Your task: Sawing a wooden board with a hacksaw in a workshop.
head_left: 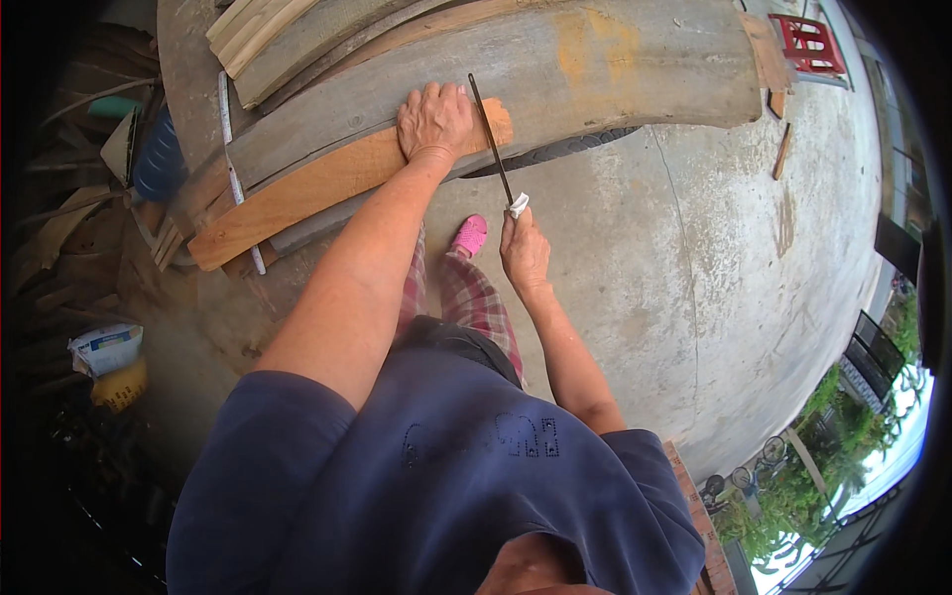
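Note:
My left hand presses down with fingers spread over an orange-brown board and the wide grey plank beneath it. My right hand is closed round the white-wrapped end of a long, thin, dark blade, which slants up across the right end of the orange board; whether it touches the wood I cannot tell. A white rod or pipe runs crosswise at the left, partly hidden by the boards.
Stacked timber lies behind. At left are scrap wood, a blue plastic container and sacks. A red plastic item and loose offcuts are on the right. My pink-shod foot stands on the concrete floor.

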`<act>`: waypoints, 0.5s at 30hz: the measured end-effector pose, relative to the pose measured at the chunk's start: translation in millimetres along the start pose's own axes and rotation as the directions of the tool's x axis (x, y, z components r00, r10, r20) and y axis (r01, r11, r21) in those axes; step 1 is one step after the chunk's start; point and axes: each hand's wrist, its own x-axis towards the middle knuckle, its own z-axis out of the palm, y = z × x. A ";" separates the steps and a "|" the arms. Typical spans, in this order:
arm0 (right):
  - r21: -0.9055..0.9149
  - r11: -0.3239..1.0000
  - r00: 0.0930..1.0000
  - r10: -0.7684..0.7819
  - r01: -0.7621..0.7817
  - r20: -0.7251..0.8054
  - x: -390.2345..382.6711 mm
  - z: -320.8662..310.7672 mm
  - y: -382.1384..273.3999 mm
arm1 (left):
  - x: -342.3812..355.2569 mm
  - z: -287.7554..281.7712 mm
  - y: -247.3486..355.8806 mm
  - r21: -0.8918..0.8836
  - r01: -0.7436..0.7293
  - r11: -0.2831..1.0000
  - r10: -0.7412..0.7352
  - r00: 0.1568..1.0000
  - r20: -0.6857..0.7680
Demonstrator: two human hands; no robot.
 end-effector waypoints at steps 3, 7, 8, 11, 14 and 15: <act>0.001 0.997 0.995 -0.072 0.072 -0.075 45.5 5.4 -25.4 | 2.0 0.5 4.3 -0.029 -0.022 0.999 0.022 1.000 -0.008; -0.002 0.997 0.988 -0.082 0.082 -0.130 57.0 11.1 -26.4 | 2.9 5.1 2.8 -0.072 -0.007 0.997 0.007 1.000 0.005; -0.006 0.998 0.994 -0.060 0.059 -0.089 38.7 15.6 -14.4 | 2.1 5.7 -2.1 -0.085 0.001 0.996 -0.002 1.000 -0.019; -0.015 0.999 0.997 -0.053 0.053 -0.063 11.1 18.4 7.0 | 3.0 0.8 -0.5 -0.089 0.001 0.996 -0.003 1.000 -0.018; -0.010 0.999 0.998 -0.036 0.035 -0.058 39.3 16.6 -11.2 | 3.0 1.7 1.1 -0.081 0.015 0.997 -0.014 1.000 0.004; -0.010 0.998 0.994 -0.058 0.057 -0.088 60.6 12.2 -27.5 | 2.2 2.5 3.5 -0.084 0.013 0.996 -0.013 1.000 0.007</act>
